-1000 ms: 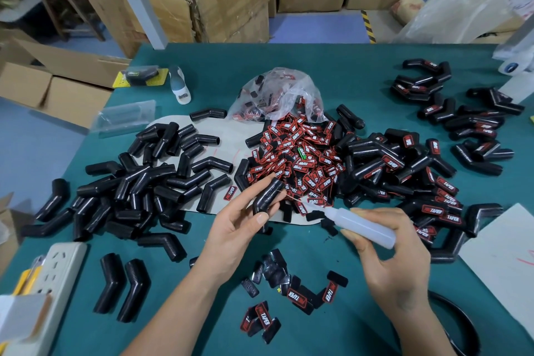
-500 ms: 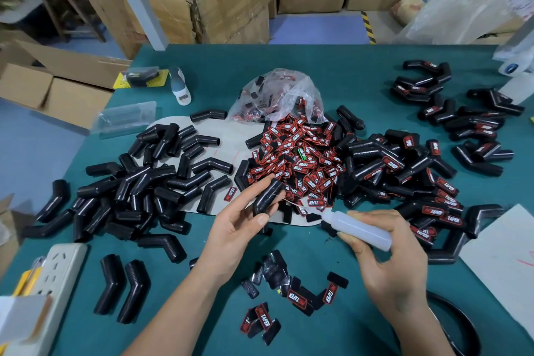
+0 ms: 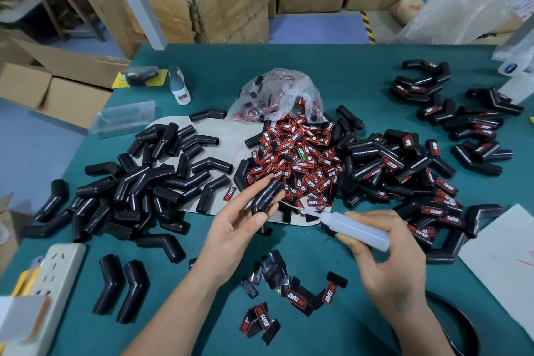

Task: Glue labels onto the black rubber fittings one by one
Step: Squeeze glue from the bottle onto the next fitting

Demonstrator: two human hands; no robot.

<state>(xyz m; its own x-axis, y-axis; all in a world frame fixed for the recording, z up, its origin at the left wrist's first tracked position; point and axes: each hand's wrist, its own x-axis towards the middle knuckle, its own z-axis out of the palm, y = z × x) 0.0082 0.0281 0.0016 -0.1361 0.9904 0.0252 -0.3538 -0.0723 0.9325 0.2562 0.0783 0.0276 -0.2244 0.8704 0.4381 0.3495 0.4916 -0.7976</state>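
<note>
Fitting: one matte black rubber elbow (image 3: pixel 267 195) at frame centre, long axis pointing upper right.
Left hand (image 3: pixel 239 222): pinches the fitting between thumb and fingers.
Right hand (image 3: pixel 387 263): grips one translucent plastic glue bottle (image 3: pixel 357 230), nozzle aimed upper left toward the fitting.
Labels (image 3: pixel 300 165): glossy red-and-black heap on the counter (image 3: pixel 318 66), too many to count.

Two hands – left hand (image 3: pixel 235 233), right hand (image 3: pixel 388 266). One glue bottle (image 3: pixel 357 230), one power strip (image 3: pixel 55 274), one label bag (image 3: pixel 277 95). Black fittings (image 3: pixel 150 185) and loose labels (image 3: pixel 300 162) – too many to count.
</note>
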